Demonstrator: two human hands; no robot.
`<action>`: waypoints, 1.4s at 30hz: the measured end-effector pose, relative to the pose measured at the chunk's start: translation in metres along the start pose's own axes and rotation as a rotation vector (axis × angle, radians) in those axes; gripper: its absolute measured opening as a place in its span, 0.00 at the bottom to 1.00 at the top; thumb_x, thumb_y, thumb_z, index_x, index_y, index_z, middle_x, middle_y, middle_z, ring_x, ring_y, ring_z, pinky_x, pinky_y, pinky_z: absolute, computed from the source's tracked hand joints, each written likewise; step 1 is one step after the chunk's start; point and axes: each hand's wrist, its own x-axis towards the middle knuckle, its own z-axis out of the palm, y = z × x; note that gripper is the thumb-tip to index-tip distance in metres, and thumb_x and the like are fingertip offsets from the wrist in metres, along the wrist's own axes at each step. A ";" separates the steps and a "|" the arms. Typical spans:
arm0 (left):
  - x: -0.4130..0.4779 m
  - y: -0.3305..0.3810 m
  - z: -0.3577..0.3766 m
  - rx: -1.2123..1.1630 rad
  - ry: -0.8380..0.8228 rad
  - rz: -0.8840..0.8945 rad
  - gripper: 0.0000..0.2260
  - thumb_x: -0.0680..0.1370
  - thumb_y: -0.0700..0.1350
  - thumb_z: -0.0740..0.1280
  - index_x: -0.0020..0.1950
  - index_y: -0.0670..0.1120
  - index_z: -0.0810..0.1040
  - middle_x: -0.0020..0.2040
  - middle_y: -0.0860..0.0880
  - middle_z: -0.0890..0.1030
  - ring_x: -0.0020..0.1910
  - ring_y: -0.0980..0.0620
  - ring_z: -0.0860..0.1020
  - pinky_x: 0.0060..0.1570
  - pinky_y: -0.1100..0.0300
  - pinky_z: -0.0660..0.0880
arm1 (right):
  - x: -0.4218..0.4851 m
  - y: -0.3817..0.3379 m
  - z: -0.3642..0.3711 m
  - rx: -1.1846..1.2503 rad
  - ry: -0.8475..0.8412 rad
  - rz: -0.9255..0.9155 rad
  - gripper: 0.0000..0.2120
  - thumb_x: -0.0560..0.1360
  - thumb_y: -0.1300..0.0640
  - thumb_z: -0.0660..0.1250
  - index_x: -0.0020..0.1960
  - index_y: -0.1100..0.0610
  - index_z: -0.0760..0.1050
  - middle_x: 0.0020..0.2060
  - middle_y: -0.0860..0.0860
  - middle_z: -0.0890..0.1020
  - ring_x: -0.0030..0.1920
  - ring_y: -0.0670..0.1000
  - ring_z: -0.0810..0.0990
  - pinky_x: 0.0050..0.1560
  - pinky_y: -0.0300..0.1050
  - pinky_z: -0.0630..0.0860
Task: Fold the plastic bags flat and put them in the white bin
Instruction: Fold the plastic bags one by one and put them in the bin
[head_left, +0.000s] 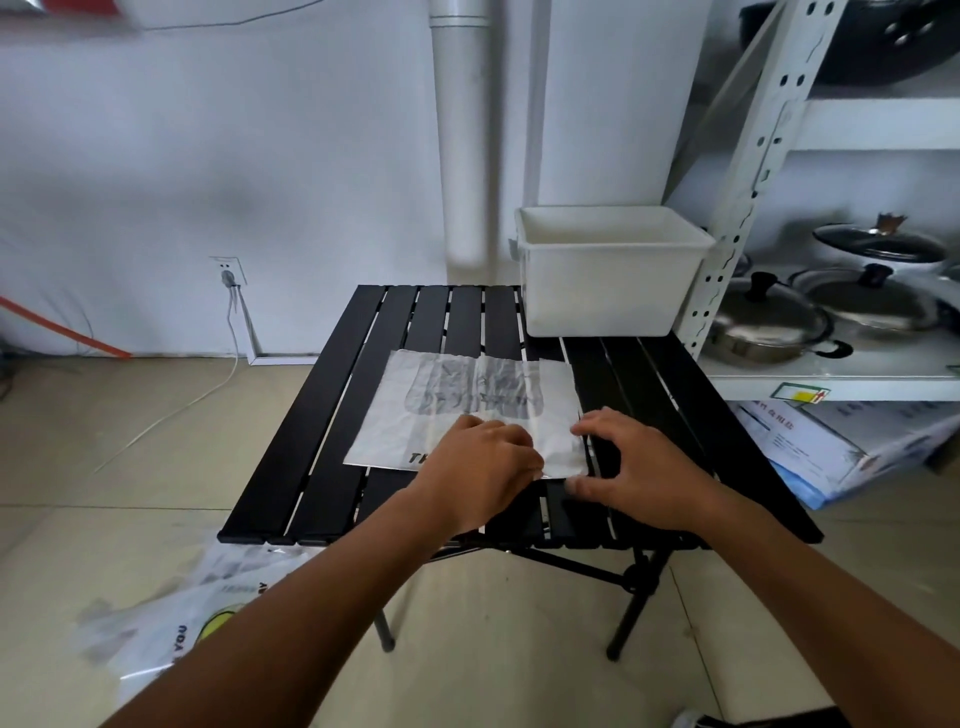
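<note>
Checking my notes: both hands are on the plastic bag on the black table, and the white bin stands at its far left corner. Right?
Not quite: the head view shows the white bin at the table's far right corner. The plastic bag part holds.
</note>
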 end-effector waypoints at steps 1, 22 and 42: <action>0.000 -0.001 0.002 0.048 0.026 0.035 0.10 0.81 0.51 0.61 0.53 0.53 0.82 0.52 0.54 0.81 0.49 0.50 0.80 0.50 0.52 0.71 | 0.001 -0.001 0.000 -0.013 -0.023 -0.023 0.34 0.69 0.45 0.77 0.72 0.48 0.69 0.74 0.43 0.66 0.78 0.43 0.55 0.72 0.39 0.55; -0.061 -0.007 -0.008 0.023 0.157 -0.278 0.18 0.67 0.49 0.59 0.51 0.55 0.84 0.53 0.53 0.82 0.54 0.47 0.80 0.51 0.50 0.74 | -0.027 -0.073 0.024 -0.171 0.198 -0.420 0.10 0.66 0.44 0.71 0.38 0.50 0.78 0.41 0.45 0.84 0.56 0.47 0.81 0.56 0.44 0.76; -0.081 -0.053 -0.038 -1.146 0.237 -0.826 0.07 0.78 0.47 0.68 0.47 0.45 0.83 0.43 0.46 0.86 0.44 0.46 0.84 0.47 0.55 0.82 | 0.023 -0.021 0.015 0.350 0.008 -0.010 0.05 0.76 0.49 0.72 0.49 0.49 0.84 0.39 0.49 0.86 0.35 0.43 0.81 0.43 0.44 0.78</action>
